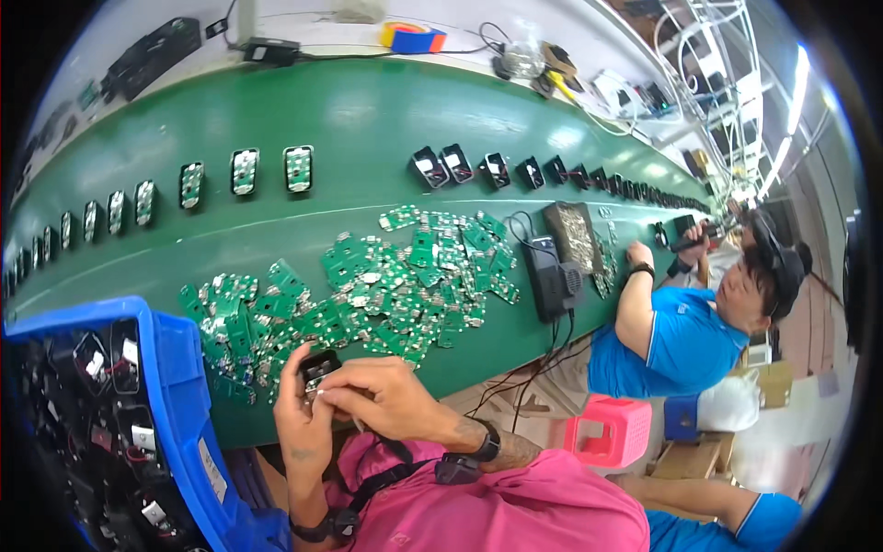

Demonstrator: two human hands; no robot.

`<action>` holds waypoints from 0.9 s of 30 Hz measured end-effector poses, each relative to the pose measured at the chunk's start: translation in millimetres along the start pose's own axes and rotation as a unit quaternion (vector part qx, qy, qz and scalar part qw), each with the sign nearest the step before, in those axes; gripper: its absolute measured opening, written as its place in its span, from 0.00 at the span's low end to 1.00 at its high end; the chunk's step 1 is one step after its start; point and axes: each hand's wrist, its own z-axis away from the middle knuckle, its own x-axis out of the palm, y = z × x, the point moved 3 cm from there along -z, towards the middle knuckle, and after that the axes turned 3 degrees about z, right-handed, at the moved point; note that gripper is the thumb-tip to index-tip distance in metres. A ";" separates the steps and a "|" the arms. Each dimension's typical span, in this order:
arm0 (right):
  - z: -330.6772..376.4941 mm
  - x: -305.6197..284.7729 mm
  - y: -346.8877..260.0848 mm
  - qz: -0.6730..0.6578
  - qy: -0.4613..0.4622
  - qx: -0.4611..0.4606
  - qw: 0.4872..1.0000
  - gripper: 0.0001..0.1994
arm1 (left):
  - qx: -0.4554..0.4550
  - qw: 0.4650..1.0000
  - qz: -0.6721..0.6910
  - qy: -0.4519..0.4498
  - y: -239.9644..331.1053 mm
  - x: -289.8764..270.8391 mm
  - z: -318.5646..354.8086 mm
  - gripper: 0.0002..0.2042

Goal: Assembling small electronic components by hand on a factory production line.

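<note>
plainly, left hand (303, 431) grips black casing (319, 364), right hand (394, 397) pinched together, near labelled bin (177, 368).

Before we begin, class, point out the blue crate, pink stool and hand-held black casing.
Blue crate (177, 382), head view: side wall.
Pink stool (616, 412), head view: upper part.
Black casing (319, 361), head view: upper part.

The right hand (388, 396) is covering part of the black case (318, 362) from me. The blue crate (179, 368) is running out of view below, and the farthest black housings (676, 199) are blurring into one dark line.
</note>
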 end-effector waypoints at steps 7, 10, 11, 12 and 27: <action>9.5 -0.7 -13.9 0.052 0.089 -0.064 0.993 0.04 | 0.070 0.995 -0.028 0.070 18.0 16.0 2.6 0.26; 17.9 -17.9 -29.5 0.199 0.131 -0.066 0.969 0.02 | 0.082 0.992 -0.023 0.089 22.3 27.8 5.5 0.27; 19.6 -19.5 -28.1 0.201 0.138 -0.065 0.968 0.01 | 0.086 0.992 -0.034 0.090 24.9 28.2 9.0 0.28; 17.2 -21.6 -30.9 0.196 0.141 -0.063 0.968 0.02 | 0.090 0.991 -0.041 0.086 26.6 28.6 10.3 0.29; 7.4 -39.4 -24.6 0.077 -0.011 -0.020 0.997 0.01 | 0.101 0.989 -0.104 -0.014 32.9 26.7 15.8 0.30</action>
